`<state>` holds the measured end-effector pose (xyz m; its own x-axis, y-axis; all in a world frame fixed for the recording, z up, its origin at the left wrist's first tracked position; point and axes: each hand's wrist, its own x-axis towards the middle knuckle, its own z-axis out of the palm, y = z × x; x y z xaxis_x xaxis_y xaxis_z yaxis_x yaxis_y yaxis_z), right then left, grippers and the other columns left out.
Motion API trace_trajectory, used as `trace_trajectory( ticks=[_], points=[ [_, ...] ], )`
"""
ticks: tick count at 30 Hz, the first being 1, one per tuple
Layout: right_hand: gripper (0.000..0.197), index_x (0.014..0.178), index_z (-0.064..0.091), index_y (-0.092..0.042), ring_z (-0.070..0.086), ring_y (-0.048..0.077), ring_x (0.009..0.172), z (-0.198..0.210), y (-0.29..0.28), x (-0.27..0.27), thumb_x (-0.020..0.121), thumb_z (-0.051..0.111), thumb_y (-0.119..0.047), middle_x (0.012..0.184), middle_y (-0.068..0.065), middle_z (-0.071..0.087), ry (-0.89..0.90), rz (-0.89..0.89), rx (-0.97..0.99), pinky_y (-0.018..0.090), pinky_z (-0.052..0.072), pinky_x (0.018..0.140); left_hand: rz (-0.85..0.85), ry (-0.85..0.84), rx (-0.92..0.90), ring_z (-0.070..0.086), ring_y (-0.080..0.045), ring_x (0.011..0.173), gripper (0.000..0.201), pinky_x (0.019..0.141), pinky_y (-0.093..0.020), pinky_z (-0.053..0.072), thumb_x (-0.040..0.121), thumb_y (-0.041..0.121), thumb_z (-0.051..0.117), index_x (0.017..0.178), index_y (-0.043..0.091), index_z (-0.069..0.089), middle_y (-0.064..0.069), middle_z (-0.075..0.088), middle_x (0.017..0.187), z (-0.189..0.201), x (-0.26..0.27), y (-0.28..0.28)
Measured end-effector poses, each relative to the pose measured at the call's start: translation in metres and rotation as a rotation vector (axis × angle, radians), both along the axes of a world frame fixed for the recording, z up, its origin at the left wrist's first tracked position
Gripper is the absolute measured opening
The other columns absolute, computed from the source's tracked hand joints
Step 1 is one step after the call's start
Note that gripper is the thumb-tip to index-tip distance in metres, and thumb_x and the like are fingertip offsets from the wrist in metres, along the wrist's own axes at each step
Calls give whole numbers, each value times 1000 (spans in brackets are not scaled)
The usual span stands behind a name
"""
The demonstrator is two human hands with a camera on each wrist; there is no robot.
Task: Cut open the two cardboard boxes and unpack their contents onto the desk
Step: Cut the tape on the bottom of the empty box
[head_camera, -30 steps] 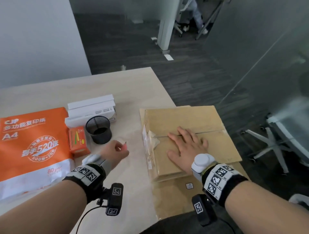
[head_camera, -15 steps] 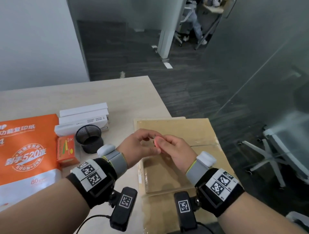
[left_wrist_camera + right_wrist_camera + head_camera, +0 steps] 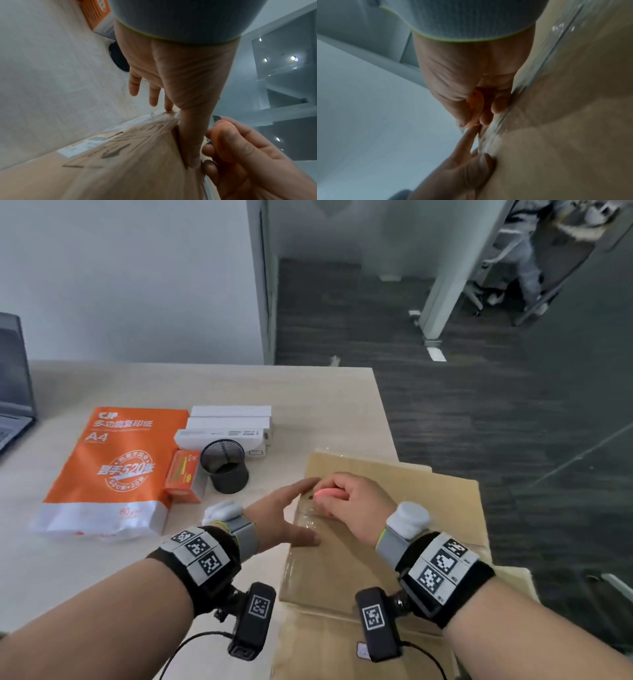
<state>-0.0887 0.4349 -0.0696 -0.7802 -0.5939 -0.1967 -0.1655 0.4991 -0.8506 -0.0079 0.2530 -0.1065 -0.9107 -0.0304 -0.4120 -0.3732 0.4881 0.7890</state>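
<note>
A taped cardboard box (image 3: 421,508) lies on a second, flatter box (image 3: 325,645) at the desk's right edge. My right hand (image 3: 359,503) grips a small pink-orange cutter (image 3: 325,493) and holds it down at the left end of the clear tape seam (image 3: 556,47). The cutter (image 3: 221,136) shows a short blade tip past the fingers. My left hand (image 3: 284,518) lies open at the top box's left edge, thumb (image 3: 190,135) on the lid and fingers straight down the side. In the right wrist view the cutter (image 3: 475,106) sits between thumb and fingers.
Left of the boxes stand a black mesh pen cup (image 3: 224,465), a small orange carton (image 3: 183,474), stacked white boxes (image 3: 226,428) and an orange A4 paper ream (image 3: 109,474). A laptop (image 3: 13,392) sits at the far left. Dark floor lies beyond the desk's right edge.
The cutter passed from my left hand to my right hand above the box. My right hand lowered it onto the tape seam, and my left hand spread out at the box's left edge.
</note>
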Motion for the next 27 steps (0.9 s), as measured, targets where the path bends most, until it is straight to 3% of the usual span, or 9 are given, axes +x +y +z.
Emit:
trace_trajectory(
  ticks=[2,4,9,15,20,24,27],
  points=[
    [10,92,68,-37,65,-1,80,-7,-2,0,85,71,-29,84,-17,71,63,48,41,20,52,78,29,-9,12,56,-9,124,104,100,-37,53,54,49,92,140,67,36,21,57,137,2,0,4],
    [5,88,67,-33,63,3,78,-12,-3,3,84,70,-29,80,-15,69,123,67,63,26,52,75,26,-27,-5,61,-8,116,105,94,-39,58,51,54,89,138,70,33,21,60,133,4,-2,3],
    [5,94,66,-31,58,7,88,-20,-2,5,89,66,-31,92,-16,62,259,166,92,28,48,81,59,-40,-32,69,-2,95,99,80,-20,54,62,43,92,135,74,33,10,71,118,-2,0,3],
    [4,96,63,-35,55,0,88,-20,-4,4,92,62,-34,95,-22,58,302,211,132,21,44,77,101,-44,-17,69,0,89,100,71,-9,48,65,38,92,141,68,35,6,73,113,-9,-1,1],
    [3,95,62,-32,56,6,91,-19,-7,8,93,62,-33,96,-21,54,362,246,183,30,48,80,97,-29,-18,67,0,88,96,63,0,42,68,34,91,140,66,37,4,73,114,-11,-1,-1],
    [5,93,60,-25,55,10,90,-17,-9,11,93,62,-30,95,-18,53,394,269,202,36,49,79,90,-11,-21,67,-6,92,93,62,0,42,71,31,90,138,67,37,2,71,116,-12,-2,-2],
    [5,92,60,-23,53,10,89,-17,-13,12,93,61,-27,92,-17,50,406,278,214,37,48,77,85,-11,-41,67,-5,95,90,63,-1,42,70,38,88,133,74,35,4,70,115,-12,-2,-4]
  ],
)
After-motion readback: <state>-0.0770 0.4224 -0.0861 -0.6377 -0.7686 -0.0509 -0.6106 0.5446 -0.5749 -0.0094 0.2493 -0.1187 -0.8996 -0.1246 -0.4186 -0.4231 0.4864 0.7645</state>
